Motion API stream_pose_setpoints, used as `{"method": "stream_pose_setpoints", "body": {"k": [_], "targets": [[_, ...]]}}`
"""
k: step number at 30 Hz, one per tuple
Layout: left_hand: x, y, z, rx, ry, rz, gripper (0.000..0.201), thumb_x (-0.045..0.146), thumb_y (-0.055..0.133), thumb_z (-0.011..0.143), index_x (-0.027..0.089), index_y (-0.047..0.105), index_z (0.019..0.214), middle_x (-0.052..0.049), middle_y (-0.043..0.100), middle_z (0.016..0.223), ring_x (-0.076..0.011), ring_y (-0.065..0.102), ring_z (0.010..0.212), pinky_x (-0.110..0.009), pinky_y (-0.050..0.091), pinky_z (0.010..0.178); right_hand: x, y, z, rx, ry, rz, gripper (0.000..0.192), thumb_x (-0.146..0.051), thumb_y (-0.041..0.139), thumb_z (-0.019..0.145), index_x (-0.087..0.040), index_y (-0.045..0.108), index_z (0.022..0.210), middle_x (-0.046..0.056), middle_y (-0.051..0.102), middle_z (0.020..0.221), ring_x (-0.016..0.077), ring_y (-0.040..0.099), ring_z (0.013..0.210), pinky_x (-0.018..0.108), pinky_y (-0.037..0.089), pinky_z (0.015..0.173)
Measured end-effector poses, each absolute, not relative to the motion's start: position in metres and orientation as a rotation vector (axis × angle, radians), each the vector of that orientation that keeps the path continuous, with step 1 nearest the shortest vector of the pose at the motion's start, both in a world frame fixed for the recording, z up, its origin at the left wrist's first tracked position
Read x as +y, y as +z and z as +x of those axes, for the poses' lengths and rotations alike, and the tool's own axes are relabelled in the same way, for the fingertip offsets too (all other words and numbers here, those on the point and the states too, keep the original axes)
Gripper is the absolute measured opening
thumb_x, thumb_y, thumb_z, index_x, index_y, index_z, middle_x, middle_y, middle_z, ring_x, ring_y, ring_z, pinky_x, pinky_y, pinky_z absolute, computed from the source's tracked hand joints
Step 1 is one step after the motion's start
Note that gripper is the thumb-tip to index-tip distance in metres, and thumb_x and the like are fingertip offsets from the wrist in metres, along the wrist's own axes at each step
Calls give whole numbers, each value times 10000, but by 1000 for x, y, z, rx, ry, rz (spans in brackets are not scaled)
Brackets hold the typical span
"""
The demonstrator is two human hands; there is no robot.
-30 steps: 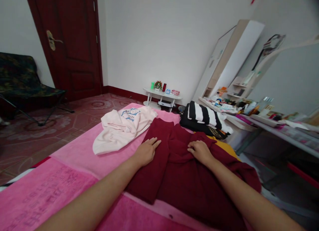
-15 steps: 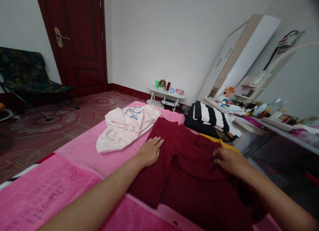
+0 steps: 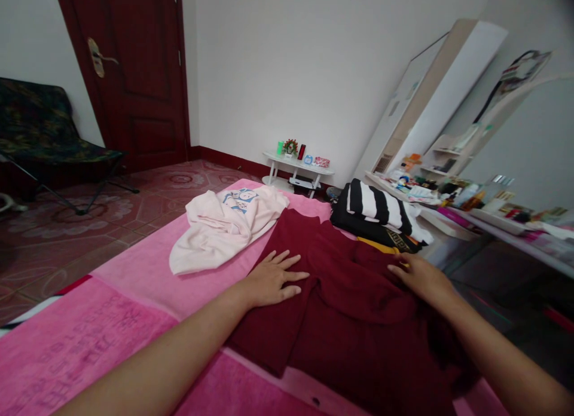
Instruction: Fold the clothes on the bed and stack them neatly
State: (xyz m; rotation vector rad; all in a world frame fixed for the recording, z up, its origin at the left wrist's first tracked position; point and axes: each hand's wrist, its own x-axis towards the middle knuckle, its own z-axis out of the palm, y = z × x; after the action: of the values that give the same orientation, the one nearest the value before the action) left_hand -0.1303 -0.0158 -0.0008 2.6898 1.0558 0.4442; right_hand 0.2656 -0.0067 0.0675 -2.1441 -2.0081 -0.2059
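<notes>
Nearest the camera, across the near right part of the bed (image 3: 134, 272), lies a dark red garment (image 3: 341, 320) spread over the pink cover, with one sleeve or side panel folded inward along its left edge. Both hands rest on it. The left hand (image 3: 273, 280) lies flat and open, fingers spread, palm pressing the cloth near the garment's left edge and gripping nothing. The right hand (image 3: 419, 277) sits at the garment's far right part, close to the bed's right edge, fingers loosely bent against the cloth; whether they pinch a fold I cannot tell.

Judging by how the cloth lies, the folding looks only begun: the left side seems turned in and smoothed, while the right side is rumpled and hangs off toward the right edge, and the body has not been doubled over.

Farther along, toward the far left part of the bed, a pale pink shirt (image 3: 224, 225) with a blue print lies in a loose heap, unfolded, touching the red garment's far left corner. At the far right corner sits a black and white striped garment (image 3: 376, 207) on top of darker clothes, with a strip of yellow showing beneath.

Beyond the bed stand a small white side table (image 3: 298, 165) with trinkets against the wall, a cluttered counter (image 3: 493, 219) on the right, a dark red door (image 3: 139, 75) and a folding chair (image 3: 40, 129) on the left.
</notes>
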Motion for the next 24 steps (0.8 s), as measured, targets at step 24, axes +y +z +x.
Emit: {"method": "stream_pose_setpoints", "body": {"k": [24], "targets": [[-55, 14, -100, 938, 863, 2376, 266, 234, 586, 809, 209, 672, 1059, -53, 658, 1071, -192, 593, 992, -301, 431, 919, -16, 53, 259, -1899, -327, -1906, 371, -418, 546, 785, -159, 641, 1033, 122, 661, 1028, 254, 629, 902, 364, 473, 796]]}}
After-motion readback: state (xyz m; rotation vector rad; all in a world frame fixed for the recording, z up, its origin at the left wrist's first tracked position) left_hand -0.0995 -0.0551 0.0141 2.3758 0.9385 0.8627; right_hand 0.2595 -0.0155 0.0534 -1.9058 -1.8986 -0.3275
